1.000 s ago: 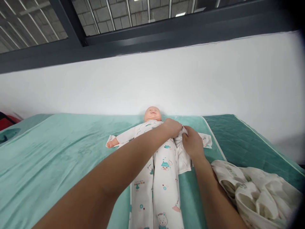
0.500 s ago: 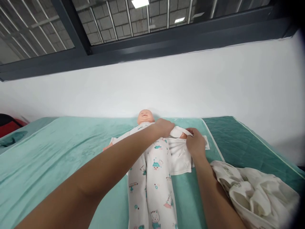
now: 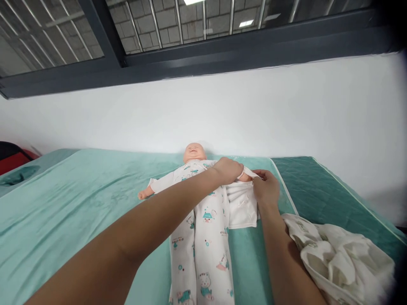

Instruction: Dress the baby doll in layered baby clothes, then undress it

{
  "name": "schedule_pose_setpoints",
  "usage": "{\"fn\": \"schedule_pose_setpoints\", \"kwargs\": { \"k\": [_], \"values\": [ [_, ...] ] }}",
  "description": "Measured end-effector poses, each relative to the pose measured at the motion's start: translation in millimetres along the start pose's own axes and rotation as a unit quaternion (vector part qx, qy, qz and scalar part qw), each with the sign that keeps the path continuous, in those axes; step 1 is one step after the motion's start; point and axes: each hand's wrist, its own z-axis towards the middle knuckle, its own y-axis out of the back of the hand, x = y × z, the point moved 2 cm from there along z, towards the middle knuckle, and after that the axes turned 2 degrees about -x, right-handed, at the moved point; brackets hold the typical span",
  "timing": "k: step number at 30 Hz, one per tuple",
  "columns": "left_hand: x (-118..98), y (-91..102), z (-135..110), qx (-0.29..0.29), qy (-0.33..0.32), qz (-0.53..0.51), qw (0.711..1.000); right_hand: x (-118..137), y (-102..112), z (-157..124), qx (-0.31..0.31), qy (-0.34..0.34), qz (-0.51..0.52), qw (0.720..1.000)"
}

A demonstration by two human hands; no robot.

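The left hand (image 3: 228, 169) is lying knuckles-up on the chest of a baby doll (image 3: 194, 153), fingers curled under. From this angle I cannot tell whether they are gripping anything. The right hand (image 3: 266, 188) is resting just beside it, on the side away from the left forearm, thumb and fingers narrowed to a pinch on a white sleeve (image 3: 249, 173). That sleeve is stretching across the short gap between the two hands, and a small patch of the doll's bare arm is showing just under it. The doll is lying on its back, head beyond the left hand and towards the wall (image 3: 286, 110), and it is wearing a printed romper (image 3: 203, 241) whose legs are running back from the hands towards the person. An open flap (image 3: 242, 207) of the romper is lying spread flat under the right hand and wrist, plain inner side up. The doll's other arm is reaching out sideways, well apart from both hands. A teal blanket (image 3: 79, 199) is lying under the doll and both forearms. A crumpled cream cloth (image 3: 343, 254) is sitting near the right forearm, on its outer side, not touching the doll.
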Motion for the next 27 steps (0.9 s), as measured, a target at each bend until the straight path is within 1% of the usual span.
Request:
{"fn": "schedule_pose_setpoints", "kwargs": {
  "k": [2,4,6,9,12,15,17,18,19,20,22,23,24,25,26,27],
  "values": [
    [2.6,6.4,-8.2,-0.013,-0.002,0.014,1.0,1.0,0.3,-0.4,-0.007,-0.032,0.063,0.997],
    [5.4,12.8,-16.6,-0.026,-0.004,0.032,0.999,1.4,0.7,-1.1,-0.015,-0.071,0.145,0.987],
    [8.3,18.4,-24.4,-0.035,-0.002,0.05,0.998,1.1,1.4,-1.6,-0.024,-0.102,0.202,0.974],
    [10.5,24.1,-34.1,-0.031,-0.001,0.063,0.998,0.1,1.7,-2.2,-0.034,-0.135,0.236,0.962],
    [8.2,27.7,-40.1,-0.037,0.006,0.055,0.998,0.5,-1.1,-4.0,-0.024,-0.172,0.281,0.944],
    [3.0,28.0,-38.9,-0.048,0.033,0.037,0.998,3.6,-3.7,-5.3,0.002,-0.194,0.329,0.924],
    [-1.3,24.3,-32.7,-0.039,0.043,0.022,0.998,5.9,-2.6,-4.3,0.014,-0.194,0.359,0.913],
    [-3.5,21.1,-28.4,-0.031,0.047,0.012,0.998,6.9,-0.7,-3.4,0.005,-0.187,0.373,0.909],
    [-5.7,17.2,-23.5,-0.024,0.05,0.002,0.998,7.8,2.3,-2.4,-0.024,-0.171,0.385,0.907],
    [-8.0,12.7,-18.5,-0.017,0.054,-0.009,0.998,8.9,5.9,-1.8,-0.07,-0.142,0.392,0.906],
    [-13.6,3.3,-9.8,0.0,0.054,-0.033,0.998,13.1,11.8,-4.1,-0.172,-0.046,0.384,0.906],
    [-16.9,-0.6,-7.1,0.008,0.051,-0.045,0.998,16.5,12.5,-7.5,-0.207,0.009,0.369,0.906],
    [-20.1,-3.2,-6.1,0.009,0.048,-0.059,0.997,20.4,10.9,-12.2,-0.221,0.059,0.356,0.906],
    [-23.1,-4.1,-7.3,0.002,0.046,-0.073,0.996,24.3,7.0,-17.8,-0.214,0.094,0.35,0.907],
    [-25.2,-3.0,-11.2,-0.017,0.048,-0.09,0.995,27.6,1.4,-24.0,-0.193,0.113,0.348,0.91],
    [-26.0,-0.3,-18.0,-0.045,0.055,-0.11,0.991,30.1,-5.3,-30.4,-0.166,0.117,0.351,0.914]
  ]
}}
